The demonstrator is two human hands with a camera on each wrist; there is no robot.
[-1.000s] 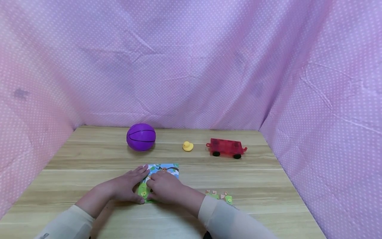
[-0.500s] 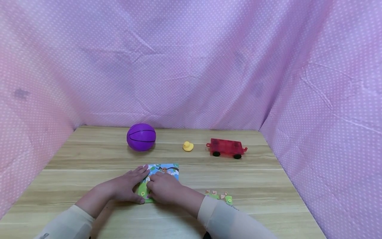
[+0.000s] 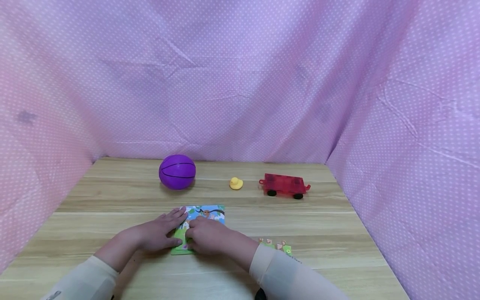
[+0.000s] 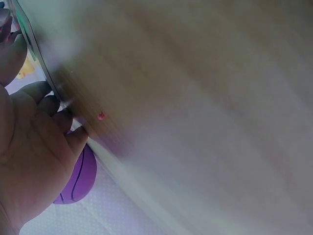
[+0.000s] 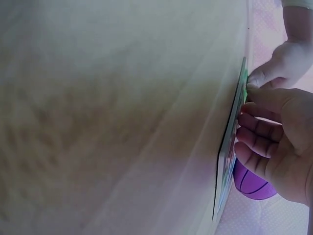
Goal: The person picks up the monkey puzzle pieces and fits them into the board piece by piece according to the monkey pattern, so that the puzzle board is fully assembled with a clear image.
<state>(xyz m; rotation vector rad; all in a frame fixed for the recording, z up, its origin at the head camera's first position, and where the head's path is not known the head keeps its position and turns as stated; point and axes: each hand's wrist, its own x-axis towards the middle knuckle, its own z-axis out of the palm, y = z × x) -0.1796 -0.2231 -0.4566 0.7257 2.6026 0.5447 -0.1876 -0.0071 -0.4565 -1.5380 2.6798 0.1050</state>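
Note:
A jigsaw puzzle in its flat board (image 3: 210,208), with a picture of sky, a branch and green grass, lies on the table. My left hand (image 3: 159,234) rests along its left side, fingers extended on the upper left and thumb at the lower left. My right hand (image 3: 208,236) is over the middle of the board, fingers curled, pinching a green puzzle piece (image 3: 183,245) at the lower left; the hand hides much of the picture. In the right wrist view, the right thumb and forefinger meet at the board's edge (image 5: 230,132), close to the left thumb.
Several loose puzzle pieces (image 3: 286,249) lie right of the board, partly behind the right forearm. Farther back on the wooden table (image 3: 123,183) are a purple ball (image 3: 177,172), a yellow rubber duck (image 3: 236,183) and a red toy wagon (image 3: 284,186). Pink dotted cloth (image 3: 240,104) encloses the table.
My left thumb has moved up from the board's lower left corner, which now shows. My right hand has shifted slightly right.

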